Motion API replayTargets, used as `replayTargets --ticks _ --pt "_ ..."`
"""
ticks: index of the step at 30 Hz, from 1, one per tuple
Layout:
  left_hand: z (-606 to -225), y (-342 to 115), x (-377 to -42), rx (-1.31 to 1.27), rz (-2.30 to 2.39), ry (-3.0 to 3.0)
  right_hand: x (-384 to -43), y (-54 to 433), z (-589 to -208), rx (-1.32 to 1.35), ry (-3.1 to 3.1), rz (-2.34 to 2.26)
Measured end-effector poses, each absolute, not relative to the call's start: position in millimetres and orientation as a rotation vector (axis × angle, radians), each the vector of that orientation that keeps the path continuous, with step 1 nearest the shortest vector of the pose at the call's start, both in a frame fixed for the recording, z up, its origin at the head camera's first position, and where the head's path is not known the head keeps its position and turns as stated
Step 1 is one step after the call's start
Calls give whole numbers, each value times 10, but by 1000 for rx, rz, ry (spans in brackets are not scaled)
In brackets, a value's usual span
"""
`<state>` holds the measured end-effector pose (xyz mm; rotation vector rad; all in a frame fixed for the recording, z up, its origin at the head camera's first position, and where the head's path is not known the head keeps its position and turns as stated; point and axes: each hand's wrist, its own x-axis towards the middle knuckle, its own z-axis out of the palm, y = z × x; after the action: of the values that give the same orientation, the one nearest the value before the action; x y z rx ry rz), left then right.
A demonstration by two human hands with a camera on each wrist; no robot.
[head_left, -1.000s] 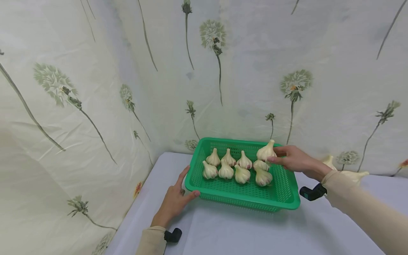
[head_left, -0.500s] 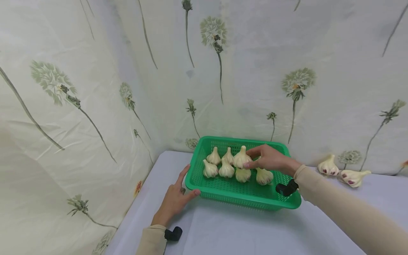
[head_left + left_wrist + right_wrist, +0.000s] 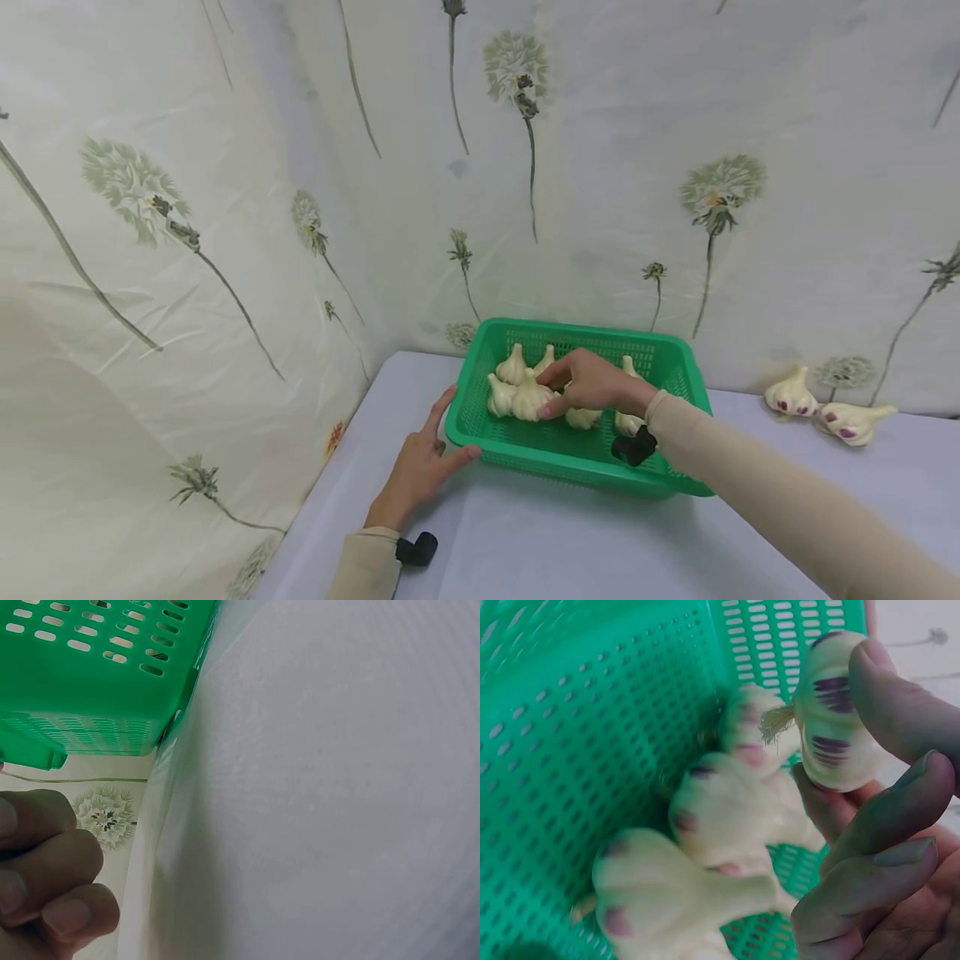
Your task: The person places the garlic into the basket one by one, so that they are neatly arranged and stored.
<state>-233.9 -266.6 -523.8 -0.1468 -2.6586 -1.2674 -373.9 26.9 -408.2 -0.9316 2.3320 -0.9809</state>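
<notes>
My right hand pinches a garlic bulb between thumb and fingers, over the left part of a green plastic basket. In the right wrist view the held bulb shows purple streaks and a tuft of roots, with the thumb on one side. Beneath it sit several other white bulbs in rows, partly hidden by the hand in the head view. My left hand is at the basket's near left corner, index finger along the left rim and thumb at the front rim. Its other fingers are bent beside the basket.
Two more garlic bulbs, one upright and one on its side, are on the white-covered table right of the basket. A curtain printed with dandelions hangs close behind the basket and along the left.
My right hand has carried the garlic bulb leftward and lower, from the basket's right side to its left part. The left hand has stayed at the corner.
</notes>
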Motion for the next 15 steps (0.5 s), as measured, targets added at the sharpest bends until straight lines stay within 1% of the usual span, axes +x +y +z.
replayTargets --ticks 8,15 --pt "-5249 -2670 -2332 -134 -1239 -2662 -3745 77 -4159 -969 2270 -957" --pt "-5251 -2671 -2321 -128 -1252 -2659 -3780 -5 -4269 -986 2195 -833"
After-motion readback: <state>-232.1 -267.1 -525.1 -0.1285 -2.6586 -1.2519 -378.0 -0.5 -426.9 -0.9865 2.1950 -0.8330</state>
